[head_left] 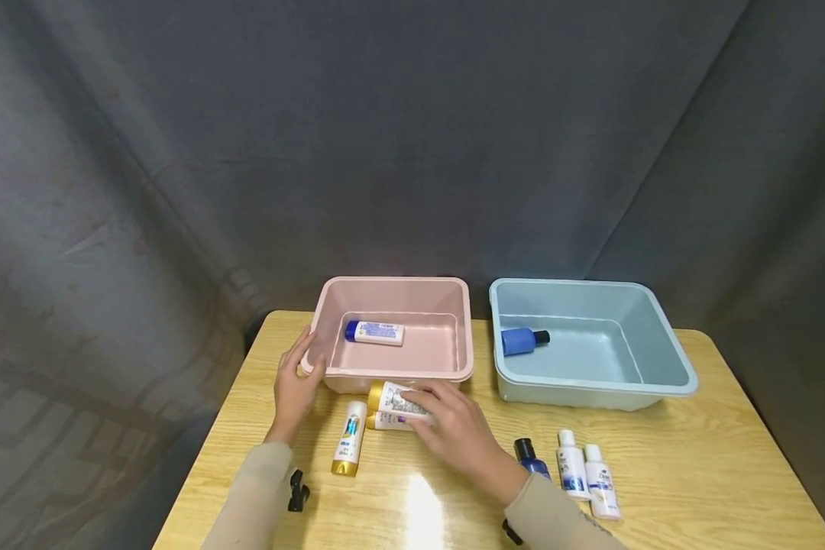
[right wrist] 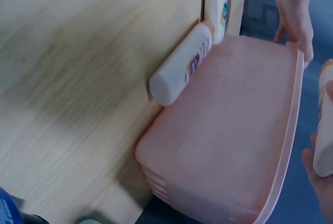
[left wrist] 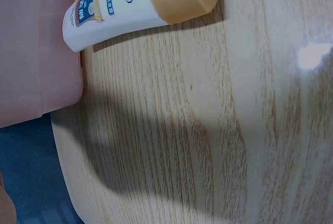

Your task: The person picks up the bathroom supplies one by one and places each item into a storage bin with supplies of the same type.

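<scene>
My left hand [head_left: 297, 386] grips the front left corner of the pink bin [head_left: 392, 375], thumb and fingers about its rim. Inside that bin lies a white bottle with a blue cap [head_left: 380, 334]. In my right hand [head_left: 461, 431] is a white bottle with a gold cap [head_left: 395, 399], raised off the table in front of the bin; the right wrist view shows this held bottle [right wrist: 326, 125] at its right edge. Below it a second gold-capped white bottle [right wrist: 182, 65] lies against the bin. A third gold-capped bottle [head_left: 350, 439] lies between my hands, also in the left wrist view.
To the right stands a light blue bin [head_left: 591, 389] with a blue black-capped bottle [head_left: 522, 341] in it. Near my right forearm are a dark blue bottle [head_left: 532, 461] and two white bottles, one [head_left: 573, 466] beside the other [head_left: 601, 485]. A dark curtain [head_left: 412, 153] hangs behind the wooden table [head_left: 660, 458].
</scene>
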Demonstrator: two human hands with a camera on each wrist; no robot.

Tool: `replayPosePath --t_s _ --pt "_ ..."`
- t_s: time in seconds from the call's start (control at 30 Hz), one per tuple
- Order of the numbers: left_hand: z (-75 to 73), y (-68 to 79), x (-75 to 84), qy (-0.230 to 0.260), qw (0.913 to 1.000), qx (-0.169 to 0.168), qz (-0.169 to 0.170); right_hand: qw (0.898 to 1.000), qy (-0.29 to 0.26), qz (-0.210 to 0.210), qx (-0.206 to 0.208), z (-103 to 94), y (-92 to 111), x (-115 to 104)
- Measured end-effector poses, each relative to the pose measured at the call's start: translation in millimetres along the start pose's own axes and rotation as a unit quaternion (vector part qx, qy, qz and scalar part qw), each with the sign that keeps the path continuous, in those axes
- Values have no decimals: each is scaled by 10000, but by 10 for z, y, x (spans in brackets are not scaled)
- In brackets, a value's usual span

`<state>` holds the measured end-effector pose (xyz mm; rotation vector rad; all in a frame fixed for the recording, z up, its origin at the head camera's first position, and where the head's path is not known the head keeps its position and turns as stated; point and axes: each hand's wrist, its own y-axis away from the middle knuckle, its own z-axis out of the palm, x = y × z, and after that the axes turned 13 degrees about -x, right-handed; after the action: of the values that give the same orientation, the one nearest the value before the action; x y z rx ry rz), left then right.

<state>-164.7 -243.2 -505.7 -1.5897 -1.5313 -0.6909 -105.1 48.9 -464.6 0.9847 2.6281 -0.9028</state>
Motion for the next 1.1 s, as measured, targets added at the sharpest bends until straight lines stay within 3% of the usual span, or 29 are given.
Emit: replayPosePath --t_s 0.43,0.8,1.1 --pt "19 8 -2 43 10000 13 35 9994 -147 192 246 -158 -228 153" --pt "5 21 -17 -26 9999 96 14 9979 -159 476 405 -111 -366 257" --pt "15 -1 -36 -6 9999 104 44 9938 -215 1071 227 -79 -455 371"
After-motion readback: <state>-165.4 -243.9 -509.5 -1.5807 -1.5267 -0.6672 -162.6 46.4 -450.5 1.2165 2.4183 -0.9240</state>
